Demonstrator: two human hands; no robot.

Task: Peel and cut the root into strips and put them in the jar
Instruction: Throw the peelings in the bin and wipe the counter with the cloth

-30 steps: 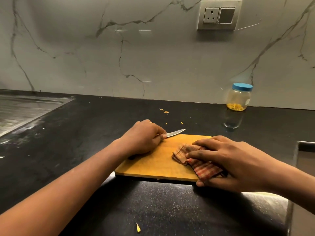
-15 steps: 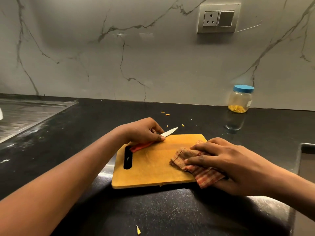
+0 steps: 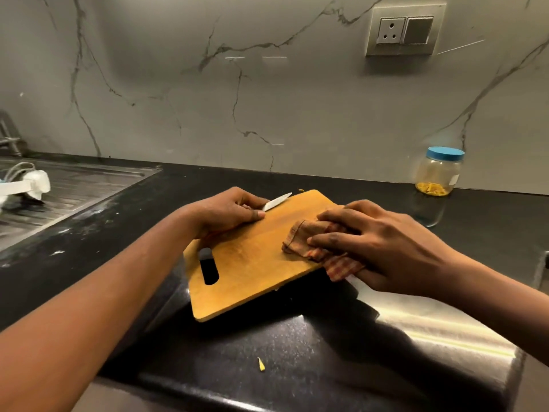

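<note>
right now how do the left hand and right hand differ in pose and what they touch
The left hand is curled round the knife, blade pointing away; the right hand lies with fingers spread on the checked cloth. The left hand sits at the far left edge of the cutting board, the right hand at its right edge. Both are over that board.

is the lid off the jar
No, the blue lid sits closed on top of the jar.

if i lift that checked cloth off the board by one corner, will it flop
Likely floppy: the checked cloth lies bunched in folds under the right hand, one corner drooping past the cutting board edge. Probably light too, being thin fabric.
</note>
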